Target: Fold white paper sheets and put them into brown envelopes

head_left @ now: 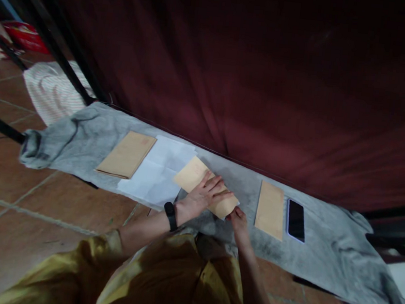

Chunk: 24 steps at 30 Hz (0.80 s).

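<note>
Head view, the only one. The person kneels on the tiled floor at a grey cloth spread in front of a dark red curtain.

Left hand, with a black wristband: fingers spread and laid flat on a tan envelope, pressing it to the cloth and gripping nothing.

Right hand: fingers curled at the envelope's near end and touching it. Whether they pinch the edge, I cannot tell.

The envelope lies aslant under the left fingers, its far end resting on a white sheet.

Beyond that sheet, left of the fingers: a second envelope. Right of the right fingers, apart: a third envelope, with a phone just beside it.

Judgement: the step in hand is work on the envelope's end, flap or fold, while the envelope is pinned. Any next move there calls for the left palm staying down so the paper does not slide on the cloth.
</note>
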### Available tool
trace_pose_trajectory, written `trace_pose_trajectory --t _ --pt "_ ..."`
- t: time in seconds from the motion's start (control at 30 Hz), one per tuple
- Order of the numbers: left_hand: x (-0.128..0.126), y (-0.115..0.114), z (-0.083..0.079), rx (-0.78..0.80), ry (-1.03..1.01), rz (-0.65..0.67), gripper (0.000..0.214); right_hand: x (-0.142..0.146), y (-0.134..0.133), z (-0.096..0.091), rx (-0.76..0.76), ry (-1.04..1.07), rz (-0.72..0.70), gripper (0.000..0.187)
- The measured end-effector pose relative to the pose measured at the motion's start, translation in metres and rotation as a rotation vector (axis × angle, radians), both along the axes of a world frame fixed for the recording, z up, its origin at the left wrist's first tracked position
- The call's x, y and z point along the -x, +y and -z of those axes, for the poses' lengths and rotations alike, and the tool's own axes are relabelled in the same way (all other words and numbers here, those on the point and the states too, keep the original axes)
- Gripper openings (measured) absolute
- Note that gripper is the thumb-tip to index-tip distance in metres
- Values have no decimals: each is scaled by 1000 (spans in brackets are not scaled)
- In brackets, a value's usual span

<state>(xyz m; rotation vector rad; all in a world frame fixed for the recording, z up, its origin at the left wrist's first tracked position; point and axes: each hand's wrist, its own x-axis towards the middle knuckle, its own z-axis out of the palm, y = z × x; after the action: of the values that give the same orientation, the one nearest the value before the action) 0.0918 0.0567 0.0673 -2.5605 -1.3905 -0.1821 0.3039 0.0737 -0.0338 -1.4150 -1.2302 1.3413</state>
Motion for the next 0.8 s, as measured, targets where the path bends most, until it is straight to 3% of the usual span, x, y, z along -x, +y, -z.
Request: trace_pose_trajectory --t 0.13,0.5,0.67,0.8 --pt "-6 0 -4 -15 -32 23 75 -3 -1 0 -9 51 32 30" --pt "-16 -5 -19 -22 -54 76 78 1 -10 0 29 350 103 32" --pt "-6 1 -12 112 -136 87 91 2 -13 -4 45 405 106 29" --pt "10 5 3 216 -227 84 103 9 -13 -6 51 368 131 31"
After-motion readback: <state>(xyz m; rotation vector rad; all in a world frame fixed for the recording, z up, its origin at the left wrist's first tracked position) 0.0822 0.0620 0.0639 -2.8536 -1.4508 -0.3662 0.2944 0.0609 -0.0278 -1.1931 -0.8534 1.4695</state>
